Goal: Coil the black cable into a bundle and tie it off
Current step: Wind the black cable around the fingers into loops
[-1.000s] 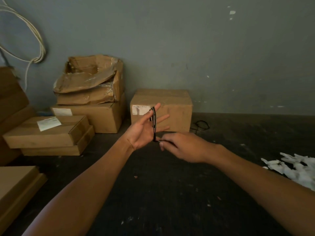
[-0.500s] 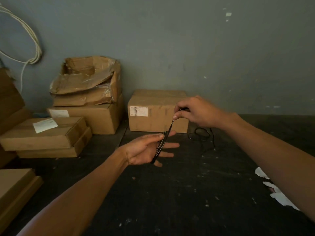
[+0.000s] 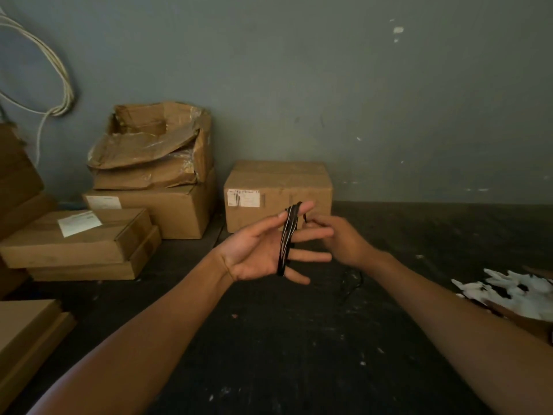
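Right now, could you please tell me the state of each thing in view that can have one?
Thin black cable: wound in several loops around the left hand's fingers, not tied off; a loose length trails to the floor.
Left hand: open, palm up, fingers spread.
Right hand: pinching the cable's free strand.
Crumpled brown cardboard box: open, flaps crushed.
Plain brown cardboard box with a white label: closed, upright.

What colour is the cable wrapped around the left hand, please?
Black with pale glints, in the head view: cable, left hand.
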The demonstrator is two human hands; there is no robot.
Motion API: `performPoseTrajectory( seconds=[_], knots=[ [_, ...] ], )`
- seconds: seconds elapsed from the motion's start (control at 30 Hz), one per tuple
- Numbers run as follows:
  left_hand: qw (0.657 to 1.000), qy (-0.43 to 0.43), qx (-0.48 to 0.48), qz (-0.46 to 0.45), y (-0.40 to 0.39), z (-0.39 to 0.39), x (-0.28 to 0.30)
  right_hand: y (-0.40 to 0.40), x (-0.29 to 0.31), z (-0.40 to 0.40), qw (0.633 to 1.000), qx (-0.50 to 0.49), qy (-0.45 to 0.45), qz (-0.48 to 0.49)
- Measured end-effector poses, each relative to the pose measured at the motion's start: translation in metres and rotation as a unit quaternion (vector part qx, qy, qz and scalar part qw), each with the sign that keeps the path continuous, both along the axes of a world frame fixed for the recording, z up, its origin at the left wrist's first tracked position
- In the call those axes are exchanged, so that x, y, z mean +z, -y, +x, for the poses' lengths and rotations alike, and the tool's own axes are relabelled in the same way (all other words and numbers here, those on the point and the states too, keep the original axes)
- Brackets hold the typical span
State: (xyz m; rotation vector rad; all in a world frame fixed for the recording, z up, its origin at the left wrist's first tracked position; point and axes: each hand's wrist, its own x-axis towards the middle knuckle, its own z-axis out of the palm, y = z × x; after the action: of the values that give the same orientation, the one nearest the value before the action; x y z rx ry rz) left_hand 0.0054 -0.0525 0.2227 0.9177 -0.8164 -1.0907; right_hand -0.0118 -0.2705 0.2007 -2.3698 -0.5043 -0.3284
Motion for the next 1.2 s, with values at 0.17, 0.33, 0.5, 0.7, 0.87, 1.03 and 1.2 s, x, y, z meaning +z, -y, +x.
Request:
performPoseTrajectory(
  seconds=[0.17, 0.33, 0.5, 0.7, 0.87, 1.03, 1.2],
  knots=[
    [0.999, -0.014, 0.030, -0.028, 0.007, 0.000, 0.003, -0.034, -0.035, -0.024, 0.996, 0.052, -0.068, 0.012],
    [0.995, -0.029, 0.081, -0.042, 0.002, 0.017, 0.006, -0.055, -0.054, -0.038, 0.990, 0.059, -0.113, -0.053],
    [0.987, -0.050, 0.144, -0.058, 0.001, 0.025, 0.000, -0.063, -0.039, -0.047, 0.986, 0.077, -0.122, -0.078],
    [0.974, -0.052, 0.213, -0.054, 0.008, 0.030, -0.004, -0.065, -0.027, -0.050, 0.983, 0.070, -0.129, -0.109],
    [0.967, -0.037, 0.251, 0.021, 0.002, 0.035, -0.015, -0.060, 0.016, -0.050, 0.977, 0.068, -0.066, -0.192],
    [0.969, 0.004, 0.231, 0.085, -0.003, 0.029, -0.029, -0.041, 0.058, -0.041, 0.971, 0.024, -0.042, -0.236],
    [0.966, 0.027, 0.203, 0.156, -0.007, 0.025, -0.038, -0.022, 0.089, -0.023, 0.972, -0.016, 0.022, -0.233]
  ],
)
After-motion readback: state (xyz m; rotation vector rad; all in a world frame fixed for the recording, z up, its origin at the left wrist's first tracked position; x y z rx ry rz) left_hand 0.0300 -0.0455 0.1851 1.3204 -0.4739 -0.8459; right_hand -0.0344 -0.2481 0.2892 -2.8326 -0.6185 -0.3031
